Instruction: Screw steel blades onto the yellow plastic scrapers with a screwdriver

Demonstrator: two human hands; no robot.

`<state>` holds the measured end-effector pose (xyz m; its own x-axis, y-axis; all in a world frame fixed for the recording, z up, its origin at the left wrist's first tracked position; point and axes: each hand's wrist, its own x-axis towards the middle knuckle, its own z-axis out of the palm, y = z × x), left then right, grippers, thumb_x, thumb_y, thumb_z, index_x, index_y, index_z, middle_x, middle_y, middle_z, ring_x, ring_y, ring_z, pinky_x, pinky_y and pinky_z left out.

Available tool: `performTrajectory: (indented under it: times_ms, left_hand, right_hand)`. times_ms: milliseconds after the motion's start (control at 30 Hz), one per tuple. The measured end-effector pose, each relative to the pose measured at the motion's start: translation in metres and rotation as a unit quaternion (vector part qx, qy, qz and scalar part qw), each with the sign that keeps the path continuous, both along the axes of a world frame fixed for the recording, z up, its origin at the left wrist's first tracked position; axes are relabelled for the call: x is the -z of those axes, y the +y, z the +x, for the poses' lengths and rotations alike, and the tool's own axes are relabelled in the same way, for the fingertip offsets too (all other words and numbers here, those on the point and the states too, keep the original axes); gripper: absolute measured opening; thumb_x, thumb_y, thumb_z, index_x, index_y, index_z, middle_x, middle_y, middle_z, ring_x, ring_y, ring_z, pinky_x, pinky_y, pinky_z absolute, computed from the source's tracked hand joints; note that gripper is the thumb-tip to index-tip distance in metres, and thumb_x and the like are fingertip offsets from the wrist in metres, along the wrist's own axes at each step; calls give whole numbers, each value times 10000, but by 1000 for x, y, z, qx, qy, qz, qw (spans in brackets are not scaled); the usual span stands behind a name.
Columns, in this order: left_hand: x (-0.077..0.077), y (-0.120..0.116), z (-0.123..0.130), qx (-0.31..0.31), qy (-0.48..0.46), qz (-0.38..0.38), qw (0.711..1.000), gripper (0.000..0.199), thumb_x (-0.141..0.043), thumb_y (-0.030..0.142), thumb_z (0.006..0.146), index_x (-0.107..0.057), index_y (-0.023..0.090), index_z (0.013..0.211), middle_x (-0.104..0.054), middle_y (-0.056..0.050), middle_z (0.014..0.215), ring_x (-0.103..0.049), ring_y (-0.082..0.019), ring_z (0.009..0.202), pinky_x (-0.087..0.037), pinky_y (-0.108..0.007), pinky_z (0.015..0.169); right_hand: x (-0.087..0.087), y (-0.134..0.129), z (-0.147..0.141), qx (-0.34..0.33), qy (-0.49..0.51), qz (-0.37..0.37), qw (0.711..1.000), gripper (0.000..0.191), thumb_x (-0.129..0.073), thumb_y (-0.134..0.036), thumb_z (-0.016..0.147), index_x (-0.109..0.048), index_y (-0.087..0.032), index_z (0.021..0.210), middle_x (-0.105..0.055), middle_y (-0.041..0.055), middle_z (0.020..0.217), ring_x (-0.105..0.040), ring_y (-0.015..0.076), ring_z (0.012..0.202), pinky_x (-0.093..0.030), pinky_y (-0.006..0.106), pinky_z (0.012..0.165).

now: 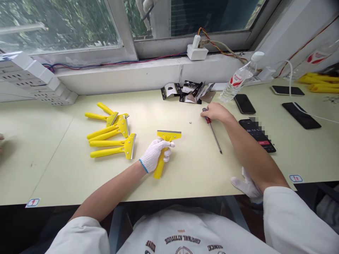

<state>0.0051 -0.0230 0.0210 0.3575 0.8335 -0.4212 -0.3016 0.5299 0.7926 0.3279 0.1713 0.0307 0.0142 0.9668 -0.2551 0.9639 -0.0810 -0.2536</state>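
Observation:
My left hand (156, 153), in a white knit glove with a blue cuff, is closed round the handle of a yellow scraper (168, 135). Its metal blade points away from me. My bare right hand (217, 112) grips the dark red handle of a screwdriver (215, 137), whose shaft slants toward me with the tip at or near the tabletop. Between the hands, farther back, lies a tiny metal piece, seemingly a screw (190, 122). Several more yellow scrapers (129, 146) lie in a loose pile to the left of my gloved hand.
Black-and-white packaging cards (192, 92) lie at the back by a water bottle (235, 83). Phones (245, 103) are on the right, one showing a timer (255, 132). A loose white glove (247, 185) rests at the front edge. White boxes (39, 79) stand at left; another person's fingers (1, 137) show there.

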Motion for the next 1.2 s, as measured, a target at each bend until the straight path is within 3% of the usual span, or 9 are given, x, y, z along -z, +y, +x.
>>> performTrajectory:
  times_ms: [67, 100, 200, 267, 367, 500, 667, 833, 1200]
  left_hand:
    - [-1, -1, 1, 0, 6, -2, 1000, 251, -799, 322, 829, -691, 132, 951, -610, -50, 946, -426, -61, 576, -353, -224, 455]
    - [-1, -1, 1, -1, 9, -4, 1000, 252, -801, 323, 827, -691, 133, 949, -610, -47, 939, -428, -62, 576, -357, -227, 456]
    - [-3, -1, 2, -1, 14, -6, 1000, 250, -800, 325, 825, -689, 137, 947, -604, -35, 903, -428, -66, 571, -359, -231, 458]
    - [-3, -1, 2, -1, 13, -5, 1000, 245, -795, 324, 829, -687, 136, 943, -603, -34, 897, -428, -66, 569, -356, -232, 459]
    - [-3, -1, 3, -4, 13, -3, 1000, 249, -803, 323, 817, -685, 135, 931, -618, -48, 932, -431, -63, 573, -353, -233, 459]
    - [-4, -1, 3, -2, 25, -8, 1000, 263, -809, 337, 804, -685, 142, 929, -617, -40, 887, -424, -68, 562, -355, -235, 456]
    - [-3, -2, 3, -1, 29, -6, 1000, 254, -798, 339, 821, -677, 151, 942, -593, -21, 828, -415, -75, 553, -357, -234, 463]
    - [-1, -2, 3, 0, 27, -4, 1000, 233, -784, 325, 837, -677, 150, 947, -581, -19, 826, -415, -79, 561, -356, -234, 469]
    - [-2, -2, 3, -4, 28, -4, 1000, 237, -794, 325, 821, -685, 148, 934, -598, -31, 869, -421, -76, 569, -359, -236, 465]
  right_hand:
    - [-12, -4, -2, -19, 136, 10, 990, 337, -794, -436, 877, -620, -209, 699, -657, 75, 723, -597, 200, 655, -411, 340, 567]
    - [-22, -8, -6, -29, 231, 21, 972, 346, -790, -454, 889, -608, -220, 708, -613, 36, 669, -536, 166, 580, -384, 324, 519]
    - [-56, -32, -25, -64, 491, 120, 861, 399, -773, -602, 911, -606, -254, 806, -563, -16, 639, -442, 133, 473, -363, 313, 429]
    - [-76, -51, -37, -83, 556, 184, 806, 437, -749, -697, 906, -618, -281, 916, -659, 11, 725, -529, 163, 499, -395, 331, 410]
    - [-93, -74, -50, -80, 580, 232, 777, 455, -744, -738, 897, -602, -313, 977, -686, 24, 748, -646, 220, 595, -436, 356, 417]
    - [-97, -86, -55, -75, 586, 261, 763, 377, -753, -672, 932, -588, -341, 1003, -692, 34, 773, -694, 262, 698, -463, 389, 472]
    - [-96, -82, -55, -66, 581, 268, 766, 374, -755, -645, 936, -568, -322, 959, -672, 13, 761, -640, 223, 601, -459, 377, 458]
    - [-95, -81, -55, -71, 570, 253, 779, 398, -740, -702, 937, -577, -349, 1021, -706, 31, 806, -670, 244, 665, -483, 385, 480]
    - [-92, -78, -56, -59, 578, 256, 773, 384, -748, -661, 926, -567, -330, 998, -688, 12, 760, -653, 237, 653, -459, 385, 486]
